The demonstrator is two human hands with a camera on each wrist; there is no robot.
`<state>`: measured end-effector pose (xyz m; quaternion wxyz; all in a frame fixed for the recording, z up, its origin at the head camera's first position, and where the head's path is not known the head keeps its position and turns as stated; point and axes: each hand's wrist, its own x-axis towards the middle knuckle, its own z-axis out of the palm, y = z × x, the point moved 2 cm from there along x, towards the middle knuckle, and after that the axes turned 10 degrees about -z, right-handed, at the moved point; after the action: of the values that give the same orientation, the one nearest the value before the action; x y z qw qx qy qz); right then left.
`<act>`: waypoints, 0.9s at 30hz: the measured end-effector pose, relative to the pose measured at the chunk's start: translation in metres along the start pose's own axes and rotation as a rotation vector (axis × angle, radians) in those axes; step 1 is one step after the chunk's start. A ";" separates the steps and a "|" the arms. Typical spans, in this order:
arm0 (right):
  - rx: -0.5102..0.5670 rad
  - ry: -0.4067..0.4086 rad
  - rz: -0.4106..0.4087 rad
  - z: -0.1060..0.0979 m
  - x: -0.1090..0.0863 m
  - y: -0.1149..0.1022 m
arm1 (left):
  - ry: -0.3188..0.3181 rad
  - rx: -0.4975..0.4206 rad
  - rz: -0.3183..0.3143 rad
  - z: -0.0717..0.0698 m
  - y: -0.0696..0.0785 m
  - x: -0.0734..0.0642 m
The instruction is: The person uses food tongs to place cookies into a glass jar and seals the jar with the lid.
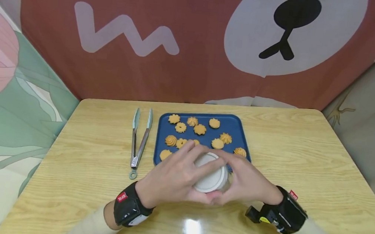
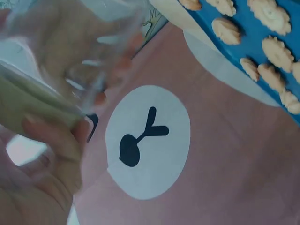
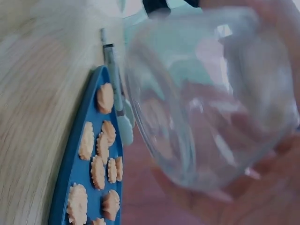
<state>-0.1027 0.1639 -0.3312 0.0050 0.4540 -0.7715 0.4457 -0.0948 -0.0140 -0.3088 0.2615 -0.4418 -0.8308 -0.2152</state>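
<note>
A clear jar (image 3: pixel 206 108) with a white lid (image 1: pixel 211 180) is held between both hands above the near side of a blue tray. My left hand (image 1: pixel 177 173) grips the lid, fingers curled over its far edge and thumb along the near side. Curled round the clear body from the right is my right hand (image 1: pixel 250 180). In the right wrist view the jar is see-through, with nothing visible inside. On the blue tray (image 1: pixel 204 118) lie several cookies (image 1: pixel 199 129); the hands and jar hide its near right part in the head view.
Left of the tray, tongs (image 1: pixel 143 143) with pale blue tips lie spread on the wooden table (image 1: pixel 97 153). A brown cloth (image 1: pixel 194 76) with a bear face hangs behind the table's far edge. Patterned cloths hang at both sides.
</note>
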 end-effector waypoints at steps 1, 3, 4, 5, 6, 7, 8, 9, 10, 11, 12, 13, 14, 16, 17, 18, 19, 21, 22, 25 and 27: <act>-0.042 0.028 0.016 0.002 -0.002 0.005 | 0.001 0.014 -0.038 0.002 -0.001 -0.001; -0.096 0.082 0.037 0.007 -0.004 0.013 | -0.003 0.045 -0.111 0.005 -0.003 -0.001; -0.118 0.106 0.041 0.009 -0.004 0.016 | -0.004 0.064 -0.147 0.007 -0.005 -0.002; -0.133 0.130 0.051 0.012 -0.004 0.018 | -0.002 0.080 -0.182 0.009 -0.006 -0.002; -0.156 0.148 0.060 0.014 -0.004 0.020 | -0.001 0.092 -0.215 0.011 -0.007 -0.002; -0.181 0.162 0.068 0.015 -0.004 0.021 | 0.003 0.099 -0.243 0.013 -0.008 -0.002; -0.198 0.170 0.077 0.016 -0.004 0.021 | 0.006 0.106 -0.267 0.015 -0.009 -0.003; -0.216 0.174 0.086 0.017 -0.004 0.022 | 0.006 0.106 -0.290 0.017 -0.010 -0.003; -0.235 0.174 0.095 0.018 -0.004 0.021 | 0.006 0.108 -0.306 0.019 -0.011 -0.004; -0.258 0.172 0.102 0.018 -0.004 0.021 | 0.006 0.108 -0.317 0.020 -0.012 -0.004; -0.278 0.166 0.106 0.017 -0.004 0.021 | 0.001 0.110 -0.323 0.021 -0.012 -0.005; -0.287 0.159 0.105 0.016 -0.003 0.020 | -0.011 0.107 -0.332 0.021 -0.012 -0.005; -0.285 0.150 0.104 0.015 -0.003 0.020 | -0.025 0.103 -0.341 0.021 -0.012 -0.006; -0.276 0.125 0.109 0.011 -0.003 0.021 | -0.068 0.099 -0.351 0.017 -0.012 -0.006; -0.265 0.109 0.117 0.009 -0.003 0.022 | -0.097 0.085 -0.340 0.015 -0.011 -0.007; -0.251 0.092 0.126 0.006 -0.004 0.023 | -0.132 0.062 -0.325 0.012 -0.011 -0.007; -0.226 0.070 0.131 0.004 -0.005 0.023 | -0.166 0.033 -0.301 0.009 -0.011 -0.007; -0.186 0.017 0.142 -0.001 -0.006 0.023 | -0.238 -0.025 -0.229 0.003 -0.010 -0.006; -0.163 -0.014 0.142 -0.003 -0.006 0.022 | -0.273 -0.059 -0.186 0.000 -0.009 -0.006; -0.089 -0.119 0.120 -0.008 -0.006 0.014 | -0.353 -0.141 -0.078 -0.007 -0.006 -0.005; -0.040 -0.172 0.099 -0.010 -0.003 0.005 | -0.376 -0.158 -0.033 -0.011 -0.004 -0.005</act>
<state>-0.1084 0.1744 -0.3302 -0.0742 0.4519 -0.7993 0.3891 -0.0934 -0.0256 -0.3036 0.0629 -0.4797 -0.8526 -0.1976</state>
